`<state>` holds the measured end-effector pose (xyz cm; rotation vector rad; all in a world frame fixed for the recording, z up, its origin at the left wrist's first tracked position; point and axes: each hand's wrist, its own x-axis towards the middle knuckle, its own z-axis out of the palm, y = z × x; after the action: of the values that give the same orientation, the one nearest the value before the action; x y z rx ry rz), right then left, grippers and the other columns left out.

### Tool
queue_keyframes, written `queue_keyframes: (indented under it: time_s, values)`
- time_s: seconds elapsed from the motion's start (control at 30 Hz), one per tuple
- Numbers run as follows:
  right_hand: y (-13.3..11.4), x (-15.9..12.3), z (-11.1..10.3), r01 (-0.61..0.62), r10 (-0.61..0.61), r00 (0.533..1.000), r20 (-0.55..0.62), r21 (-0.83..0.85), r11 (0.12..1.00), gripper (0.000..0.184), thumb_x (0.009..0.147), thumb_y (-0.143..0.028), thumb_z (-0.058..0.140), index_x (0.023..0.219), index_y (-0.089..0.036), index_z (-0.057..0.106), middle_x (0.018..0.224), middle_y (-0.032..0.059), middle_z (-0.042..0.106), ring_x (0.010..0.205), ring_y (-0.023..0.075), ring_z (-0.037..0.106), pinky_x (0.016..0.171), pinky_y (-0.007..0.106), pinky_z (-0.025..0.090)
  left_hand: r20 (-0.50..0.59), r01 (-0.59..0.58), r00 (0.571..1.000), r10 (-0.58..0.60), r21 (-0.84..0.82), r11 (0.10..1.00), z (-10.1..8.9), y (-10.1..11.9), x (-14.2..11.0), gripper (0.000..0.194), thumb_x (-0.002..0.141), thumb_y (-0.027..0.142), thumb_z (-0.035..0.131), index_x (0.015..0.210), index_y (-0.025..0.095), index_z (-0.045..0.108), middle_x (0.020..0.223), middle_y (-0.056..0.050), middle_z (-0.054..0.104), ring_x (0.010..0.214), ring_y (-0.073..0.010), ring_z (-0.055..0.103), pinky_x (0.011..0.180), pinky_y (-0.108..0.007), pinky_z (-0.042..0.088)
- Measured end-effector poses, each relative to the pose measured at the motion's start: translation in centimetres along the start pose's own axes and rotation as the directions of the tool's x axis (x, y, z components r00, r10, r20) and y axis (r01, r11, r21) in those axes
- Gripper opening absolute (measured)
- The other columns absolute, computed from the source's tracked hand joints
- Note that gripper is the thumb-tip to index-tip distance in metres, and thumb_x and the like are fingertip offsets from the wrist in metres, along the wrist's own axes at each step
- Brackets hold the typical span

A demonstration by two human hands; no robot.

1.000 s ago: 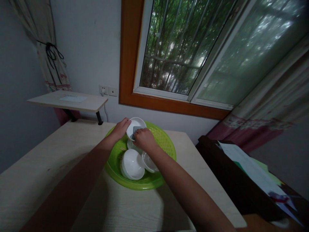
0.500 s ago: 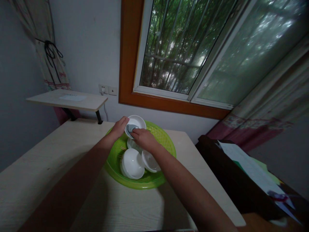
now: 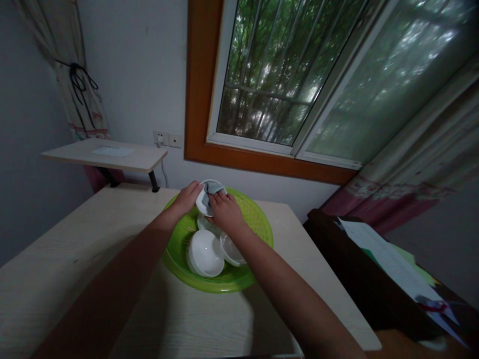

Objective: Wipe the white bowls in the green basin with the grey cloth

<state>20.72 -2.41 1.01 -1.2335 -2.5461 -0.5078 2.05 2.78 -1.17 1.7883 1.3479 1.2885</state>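
The pale surface (image 3: pixel 209 319) fills the lower part of the frame, and its near edge is mostly cut off. On it, at the centre, is the green basket (image 3: pixel 254 214). Inside, the white bowls (image 3: pixel 207 253) are nested; the lower one is mostly covered. To their right, the clear-looking bowl (image 3: pixel 230 249) is partly hidden by the right forearm. Above the basket, the left hand (image 3: pixel 188 198) is closed on the rim of the tilted bowl (image 3: pixel 201 203). The right hand (image 3: pixel 226 214) touches the grey cloth (image 3: pixel 214 188) in this bowl; whether its fingers pinch, I cannot tell. The thin sticks (image 3: pixel 190 229) are hard to make out.
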Motion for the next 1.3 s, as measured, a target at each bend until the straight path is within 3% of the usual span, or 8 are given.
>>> queue_keyframes:
  time_s: [0.13,0.27,0.5,0.77,0.9,1.03,1.2,1.3]
  values:
    - [-0.5,0.2,-0.6,-0.033,0.036,0.998,0.048,-0.053,0.998,0.048,0.087,-0.046,0.075,0.116,-0.008,0.069,0.117,0.0217,0.072,0.117,0.0333,0.059,0.098,0.044,0.045,-0.030,0.009,1.000,-0.007,0.051,0.999,-0.2,0.2,-0.1,0.033,0.095,0.050,0.042,0.094,0.023,0.060,0.088,-0.004,0.068,0.086,-0.0227,0.062,0.080,-0.034,0.046]
    - [-0.6,0.3,-0.7,0.012,-0.007,0.995,0.102,-0.053,0.999,0.039,0.090,-0.050,0.071,0.098,-0.012,0.076,0.099,0.0178,0.076,0.103,0.0316,0.065,0.094,0.042,0.044,-0.047,0.011,0.999,-0.007,0.099,0.995,-0.3,0.3,-0.1,0.032,0.095,0.049,0.042,0.094,0.022,0.060,0.091,-0.005,0.067,0.089,-0.0237,0.061,0.081,-0.035,0.045]
    - [0.0,0.2,-0.4,0.154,-0.170,0.975,0.143,0.117,0.981,0.025,0.098,-0.038,0.063,0.108,-0.016,0.071,0.104,0.0119,0.076,0.100,0.0259,0.068,0.092,0.036,0.043,-0.061,-0.007,0.998,0.016,0.139,0.990,-0.4,0.2,-0.1,0.034,0.097,0.050,0.038,0.096,0.023,0.059,0.094,-0.005,0.067,0.091,-0.0229,0.061,0.086,-0.036,0.047]
    - [0.1,0.0,-0.1,0.183,-0.195,0.981,-0.022,0.453,0.872,0.034,0.103,-0.045,0.053,0.112,-0.015,0.065,0.109,0.0105,0.074,0.096,0.0199,0.067,0.085,0.028,0.044,-0.095,-0.058,0.993,0.071,0.133,0.989,-0.5,-0.3,0.1,0.032,0.099,0.049,0.037,0.101,0.024,0.057,0.099,-0.005,0.067,0.096,-0.0231,0.062,0.091,-0.037,0.047]
    - [0.3,0.1,-0.2,0.157,-0.187,0.980,0.062,0.327,0.932,0.037,0.100,-0.050,0.056,0.110,-0.016,0.069,0.105,0.0104,0.075,0.097,0.0226,0.068,0.090,0.032,0.044,-0.119,-0.078,0.988,0.098,0.162,0.984,-0.5,-0.2,0.1,0.033,0.099,0.048,0.038,0.103,0.023,0.059,0.103,-0.007,0.069,0.101,-0.0241,0.063,0.095,-0.037,0.047]
    - [0.4,0.1,-0.2,0.106,-0.123,0.983,0.134,0.125,0.986,0.031,0.094,-0.037,0.065,0.117,-0.016,0.069,0.112,0.0120,0.073,0.107,0.0264,0.066,0.103,0.039,0.042,-0.135,-0.055,0.988,0.078,0.166,0.985,-0.4,-0.2,0.2,0.033,0.098,0.048,0.040,0.104,0.022,0.060,0.100,-0.008,0.070,0.096,-0.0244,0.063,0.091,-0.038,0.048]
    - [0.4,0.1,0.2,0.026,-0.026,0.998,0.057,0.012,1.000,0.030,0.099,-0.018,0.051,0.123,-0.013,0.067,0.132,0.0163,0.066,0.133,0.0276,0.053,0.122,0.047,0.025,-0.136,-0.042,0.989,0.062,0.141,0.989,-0.4,0.1,0.2,0.035,0.098,0.049,0.039,0.105,0.022,0.060,0.097,-0.008,0.069,0.092,-0.0245,0.063,0.089,-0.038,0.049]
    - [0.4,0.2,0.4,0.035,-0.036,0.998,0.049,0.010,0.999,0.030,0.099,-0.018,0.051,0.124,-0.012,0.067,0.130,0.0169,0.067,0.131,0.0278,0.054,0.120,0.045,0.029,-0.136,-0.050,0.988,0.067,0.127,0.991,-0.4,0.1,0.1,0.036,0.099,0.049,0.037,0.106,0.022,0.060,0.099,-0.008,0.069,0.093,-0.0244,0.063,0.089,-0.038,0.049]
